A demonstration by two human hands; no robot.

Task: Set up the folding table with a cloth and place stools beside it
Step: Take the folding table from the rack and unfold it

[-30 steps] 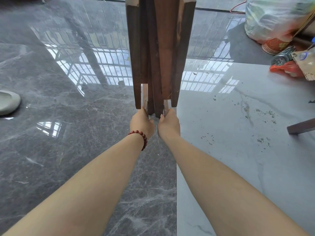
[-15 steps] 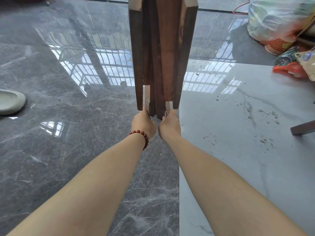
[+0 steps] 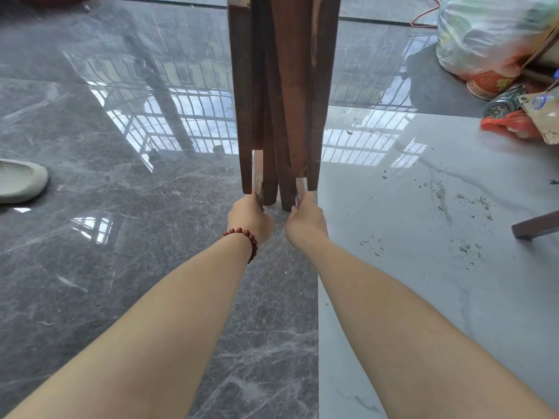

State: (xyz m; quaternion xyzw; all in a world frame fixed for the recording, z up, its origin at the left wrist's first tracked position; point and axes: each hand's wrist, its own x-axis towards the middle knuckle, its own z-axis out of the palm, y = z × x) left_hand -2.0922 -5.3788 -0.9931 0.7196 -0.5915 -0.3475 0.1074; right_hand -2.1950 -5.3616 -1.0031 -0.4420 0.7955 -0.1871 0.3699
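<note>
Table (image 3: pixel 284 86): one, folded.
Hands: two, namely left hand (image 3: pixel 249 217) and right hand (image 3: pixel 307 220).
Bracelet (image 3: pixel 246 237): one.
Slipper (image 3: pixel 21 182): one, left edge of floor (image 3: pixel 90 267).
Far right corner of floor: bag (image 3: pixel 484 34), one; cup (image 3: pixel 488 83), one; jar (image 3: pixel 503 101), one; pouch (image 3: pixel 511 125), one; carton (image 3: pixel 544 113), one.
Wooden leg (image 3: pixel 535 226): one, right edge.
Cable (image 3: pixel 423 13): one, far edge.

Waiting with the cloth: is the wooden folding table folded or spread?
Folded. The folding table stands upright with legs bunched together; the left hand and right hand each grip a slat at its lower end.
</note>
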